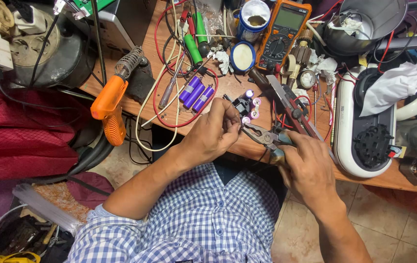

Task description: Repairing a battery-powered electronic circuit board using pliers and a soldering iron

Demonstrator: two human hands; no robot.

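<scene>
Gripping pliers (pixel 263 136) by their handles, the right hand (pixel 307 168) is closed around them at the desk (pixel 228 87) edge, while the left hand (pixel 213 134) pinches shut on a cell pack (pixel 248 109) of purple cells that the plier tips meet, just above the near rim. Three loose purple cells (pixel 196 95) lie side by side inside a loop of red wire (pixel 169 117), left of the pack. Farther back stand an open blue-sided tin (pixel 252 19) with brownish paste inside, its round lid (pixel 242 56) lying beside it, an orange meter (pixel 282 34), and a grey bucket (pixel 371 22) holding crumpled white paper.
</scene>
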